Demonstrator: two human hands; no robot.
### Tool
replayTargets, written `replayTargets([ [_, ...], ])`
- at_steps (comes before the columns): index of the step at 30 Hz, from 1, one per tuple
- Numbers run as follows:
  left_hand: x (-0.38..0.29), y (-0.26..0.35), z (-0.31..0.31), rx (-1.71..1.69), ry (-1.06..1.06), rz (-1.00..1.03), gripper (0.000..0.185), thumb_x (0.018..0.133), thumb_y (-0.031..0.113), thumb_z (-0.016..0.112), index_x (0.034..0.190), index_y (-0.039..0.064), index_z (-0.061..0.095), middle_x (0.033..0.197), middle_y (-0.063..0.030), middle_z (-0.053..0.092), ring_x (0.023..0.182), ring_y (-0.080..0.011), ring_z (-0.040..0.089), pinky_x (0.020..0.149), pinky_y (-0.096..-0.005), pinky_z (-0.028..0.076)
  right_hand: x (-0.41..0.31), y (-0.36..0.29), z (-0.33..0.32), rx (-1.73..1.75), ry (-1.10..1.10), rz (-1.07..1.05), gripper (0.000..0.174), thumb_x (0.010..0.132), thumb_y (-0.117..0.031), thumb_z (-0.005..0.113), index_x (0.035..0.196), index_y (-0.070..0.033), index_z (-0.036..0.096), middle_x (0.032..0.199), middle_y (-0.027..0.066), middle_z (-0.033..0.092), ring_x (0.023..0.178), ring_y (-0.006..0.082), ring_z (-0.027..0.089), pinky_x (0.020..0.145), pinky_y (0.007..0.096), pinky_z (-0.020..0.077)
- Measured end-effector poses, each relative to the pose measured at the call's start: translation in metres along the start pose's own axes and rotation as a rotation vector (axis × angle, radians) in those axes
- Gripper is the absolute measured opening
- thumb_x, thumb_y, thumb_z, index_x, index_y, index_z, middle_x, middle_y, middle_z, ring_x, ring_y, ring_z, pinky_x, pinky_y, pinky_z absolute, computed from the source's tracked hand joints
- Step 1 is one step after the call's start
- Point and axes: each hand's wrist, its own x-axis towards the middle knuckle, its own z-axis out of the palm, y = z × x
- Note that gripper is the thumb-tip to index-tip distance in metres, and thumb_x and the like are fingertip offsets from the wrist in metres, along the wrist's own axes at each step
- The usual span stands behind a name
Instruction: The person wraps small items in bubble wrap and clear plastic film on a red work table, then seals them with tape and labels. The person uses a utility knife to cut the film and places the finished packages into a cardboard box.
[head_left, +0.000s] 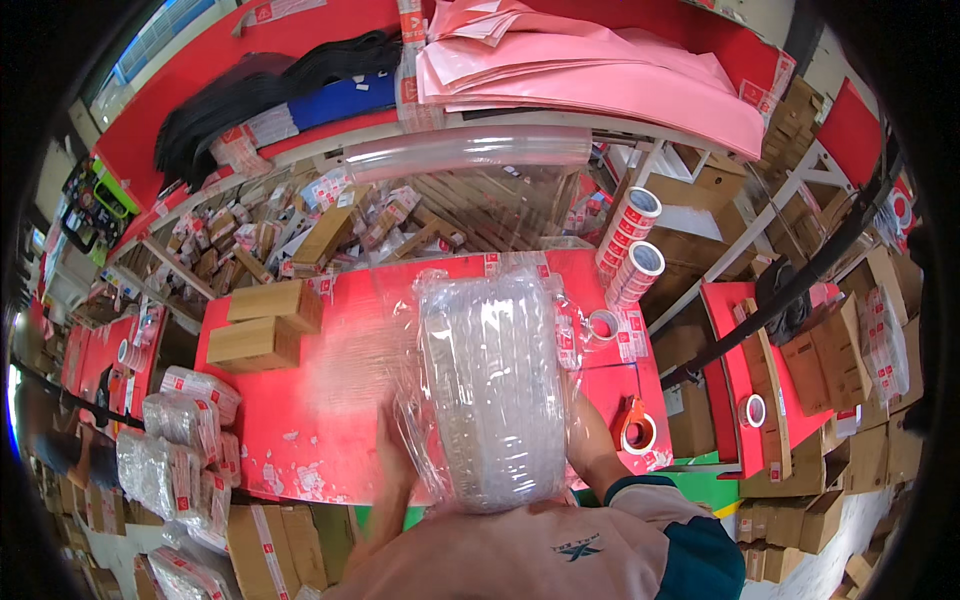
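A large package wrapped in clear air-column bubble wrap stands in front of my chest, over the near edge of the red table. My left hand grips its left side, and my right hand is against its right side. The fingers of both hands are largely hidden by the package. Loose, shiny film sticks out along its left edge. From a roll of clear film beyond the table, a transparent sheet hangs down towards the package; whether the two are joined, I cannot tell.
Two brown cartons lie on the table's left. At right are stacked printed tape rolls, a single tape roll and an orange tape dispenser. Wrapped parcels pile up at left. Pink sheets lie on the upper shelf.
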Motion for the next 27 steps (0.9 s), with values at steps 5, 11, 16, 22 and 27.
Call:
replayTargets([
  [5, 0.107, 0.066, 0.035, 0.256, -0.058, -0.131, 0.088, 0.098, 0.073, 0.028, 0.148, 0.002, 0.043, 0.146, -0.0191, 0.050, 0.134, -0.0297, 0.050, 0.110, -0.0461, 0.042, 0.106, -0.082, 0.062, -0.077, -0.448, -0.307, 0.073, 0.097, -0.058, 0.046, 0.147, -0.004, 0.040, 0.143, 0.0214, 0.051, 0.124, 0.0378, 0.054, 0.108, 0.0503, 0.0420],
  [11, 0.158, 0.057, 0.065, 0.499, -0.158, 0.126, 0.065, 0.102, 0.057, 0.045, 0.123, -0.002, 0.062, 0.107, -0.0107, 0.069, 0.097, -0.0207, 0.064, 0.091, -0.0344, 0.050, 0.173, -0.136, 0.028, -0.633, 0.113, -0.083, 0.071, 0.098, -0.064, 0.046, 0.139, -0.006, 0.051, 0.127, 0.0172, 0.060, 0.110, 0.0235, 0.063, 0.098, 0.0402, 0.0508],
  [16, 0.093, -0.019, 0.025, 0.611, 0.036, 0.424, 0.041, 0.107, 0.035, 0.046, 0.116, 0.000, 0.064, 0.098, -0.0029, 0.062, 0.087, -0.0118, 0.055, 0.080, -0.0320, 0.044, 0.112, -0.035, -0.054, -0.669, 0.329, -0.179, 0.061, 0.100, -0.059, 0.047, 0.128, -0.007, 0.057, 0.111, 0.0131, 0.064, 0.097, 0.0195, 0.064, 0.086, 0.0373, 0.0526],
  [22, -0.018, -0.060, -0.044, 0.804, 0.018, 0.067, 0.056, 0.108, 0.038, 0.038, 0.145, -0.003, 0.045, 0.133, -0.0150, 0.058, 0.122, -0.0237, 0.054, 0.107, -0.0374, 0.039, -0.011, 0.055, -0.109, -0.562, 0.566, 0.141, 0.053, 0.100, -0.055, 0.048, 0.122, -0.008, 0.058, 0.104, 0.0109, 0.064, 0.089, 0.0177, 0.063, 0.078, 0.0351, 0.0524],
  [27, -0.044, -0.085, -0.064, 0.457, 0.036, 0.227, 0.064, 0.109, 0.045, 0.031, 0.154, -0.001, 0.031, 0.151, -0.0121, 0.042, 0.136, -0.0242, 0.042, 0.115, -0.0390, 0.029, 0.007, 0.036, -0.124, -0.527, 0.596, 0.158, 0.047, 0.101, -0.052, 0.049, 0.117, -0.009, 0.059, 0.098, 0.0091, 0.063, 0.081, 0.0163, 0.063, 0.072, 0.0334, 0.0523],
])
